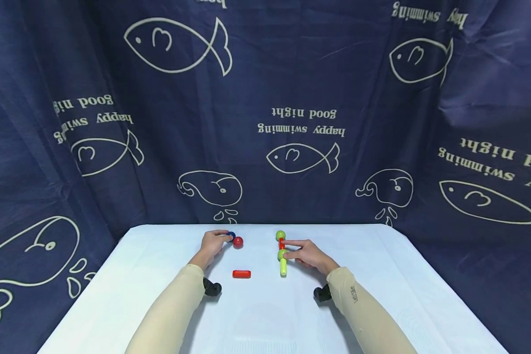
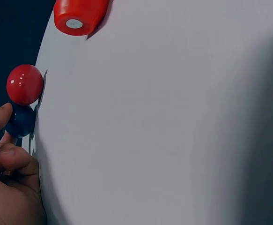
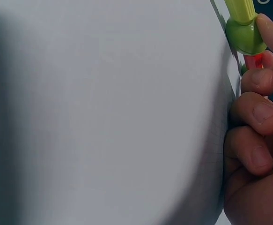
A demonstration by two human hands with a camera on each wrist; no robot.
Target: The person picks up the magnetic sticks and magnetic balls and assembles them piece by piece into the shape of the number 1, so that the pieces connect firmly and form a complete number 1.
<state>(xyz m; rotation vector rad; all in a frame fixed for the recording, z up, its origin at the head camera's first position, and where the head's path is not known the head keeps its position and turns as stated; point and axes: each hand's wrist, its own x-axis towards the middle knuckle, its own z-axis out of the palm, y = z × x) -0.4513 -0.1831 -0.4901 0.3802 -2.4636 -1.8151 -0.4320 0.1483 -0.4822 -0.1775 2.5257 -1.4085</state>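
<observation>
My left hand (image 1: pixel 212 243) is at the back left of the table, pinching a dark blue ball (image 2: pixel 22 121) between thumb and finger. A red ball (image 1: pixel 238 242) touches the blue one. To the right, my right hand (image 1: pixel 309 254) grips a straight chain of toy pieces with thumb and index finger. That chain runs from a far green ball (image 1: pixel 280 235) through a red stick (image 1: pixel 281 243) and a second green ball (image 3: pixel 247 36) to a yellow-green stick (image 1: pixel 283 267). The thumb lies at the second ball; the other fingers curl against the table.
A loose red stick (image 1: pixel 241 274) lies crosswise on the white table (image 1: pixel 261 314) between the hands, a pale disc showing in its end. Behind the table's back edge hangs a dark blue curtain (image 1: pixel 256 88) with fish drawings. Black wrist devices (image 1: pixel 212 287) sit below both hands.
</observation>
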